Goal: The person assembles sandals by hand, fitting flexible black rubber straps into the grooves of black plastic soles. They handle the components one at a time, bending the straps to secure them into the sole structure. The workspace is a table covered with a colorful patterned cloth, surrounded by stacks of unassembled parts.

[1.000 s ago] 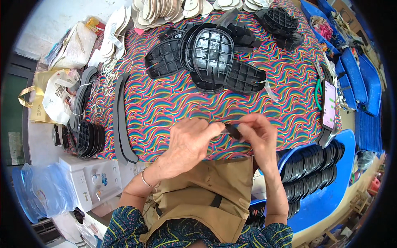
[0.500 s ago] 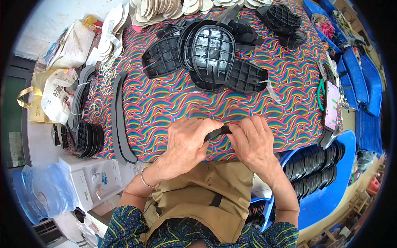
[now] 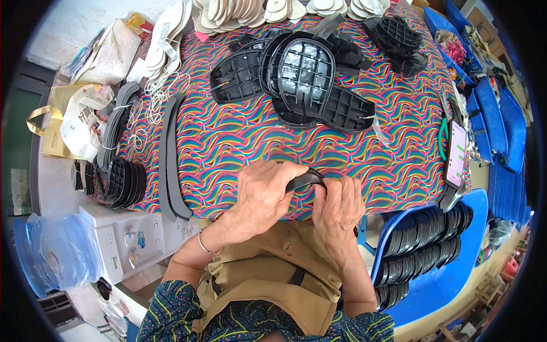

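I count one black band (image 3: 300,182), two curved grey strips (image 3: 172,159) at left on the table (image 3: 228,185), one phone (image 3: 457,153) at right, and one bracelet (image 3: 203,244). The far black soles (image 3: 306,80) overlap; I make out at least four.

The counter (image 3: 228,165) has a colourful wavy pattern. Black gridded soles (image 3: 307,74), curved grey strips (image 3: 164,159), white string (image 3: 155,101) and pale flat pieces (image 3: 228,14) lie on it.
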Demonstrator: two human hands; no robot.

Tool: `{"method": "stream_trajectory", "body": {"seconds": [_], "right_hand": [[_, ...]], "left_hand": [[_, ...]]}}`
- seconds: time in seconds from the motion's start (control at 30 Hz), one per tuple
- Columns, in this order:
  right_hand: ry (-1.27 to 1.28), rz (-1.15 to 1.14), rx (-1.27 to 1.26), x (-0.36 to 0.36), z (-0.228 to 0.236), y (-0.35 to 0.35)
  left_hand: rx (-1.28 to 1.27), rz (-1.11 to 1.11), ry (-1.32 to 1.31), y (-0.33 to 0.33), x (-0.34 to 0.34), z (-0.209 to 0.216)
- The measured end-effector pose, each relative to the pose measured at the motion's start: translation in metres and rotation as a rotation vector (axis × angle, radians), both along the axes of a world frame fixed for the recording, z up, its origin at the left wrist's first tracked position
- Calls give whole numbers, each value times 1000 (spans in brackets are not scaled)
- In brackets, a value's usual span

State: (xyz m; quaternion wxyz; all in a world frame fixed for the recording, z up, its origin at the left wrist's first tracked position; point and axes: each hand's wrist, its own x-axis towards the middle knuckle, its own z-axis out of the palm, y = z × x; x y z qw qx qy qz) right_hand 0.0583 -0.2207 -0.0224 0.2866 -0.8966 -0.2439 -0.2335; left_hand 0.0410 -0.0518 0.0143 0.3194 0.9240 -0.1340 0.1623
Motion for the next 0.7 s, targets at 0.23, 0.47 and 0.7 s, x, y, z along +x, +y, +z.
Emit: {"method": "stream_trajectory", "body": {"seconds": [0.23,0.47,0.7], "right_hand": [[84,66,100,-10,-10,-9],[897,323,930,-33,10,-59],[1332,208,1142,-12,28,-38]], "left_hand": [[-41,-7,-95,3,-4,-3],[-146,-200,-130,25,-14,11],[-355,-484,-216,7,-15,22]]}}
